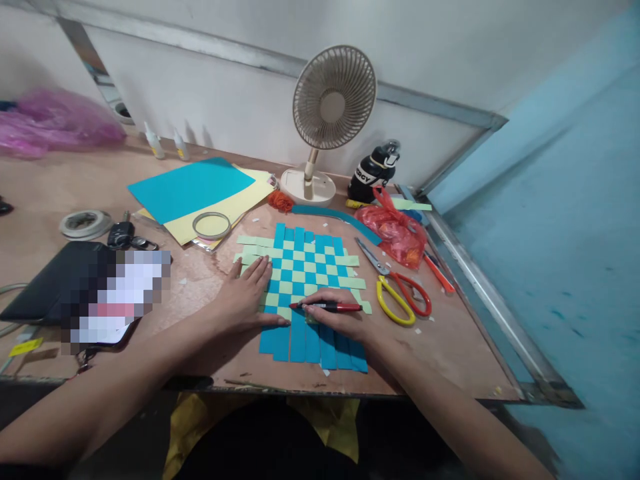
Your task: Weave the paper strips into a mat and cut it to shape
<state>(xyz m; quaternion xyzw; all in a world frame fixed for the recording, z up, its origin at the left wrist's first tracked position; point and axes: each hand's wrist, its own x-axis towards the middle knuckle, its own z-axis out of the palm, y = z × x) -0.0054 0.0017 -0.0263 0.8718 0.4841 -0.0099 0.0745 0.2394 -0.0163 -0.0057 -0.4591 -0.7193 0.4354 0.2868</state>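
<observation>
Along the near edge of the wooden table, the loose lower ends of blue paper strips fan out towards the person; just beyond, they cross pale green strips in a checkered woven mat, which lies flat in front of the person, between and under the two hands; the right hand rests over its lower part, fingers closed round a red-and-black marker held nearly level, its tip pointing left at the lower left of the weave, though whether it touches the paper I cannot tell; the left hand grips nothing and lies open, palm down, across the mat's left edge, thumb spread away from the fingers; well to the left, a phone with a blurred screen overlaps a black case, with keys and tape rolls just beyond; right of the mat lie scissors with one yellow and one red handle; farther back, a blue sheet overlaps yellow paper, near a bundle of orange yarn, while a red plastic bag sits to the right; at the back, by the wall, stand two small white bottles, a fan and a tilted black bottle
</observation>
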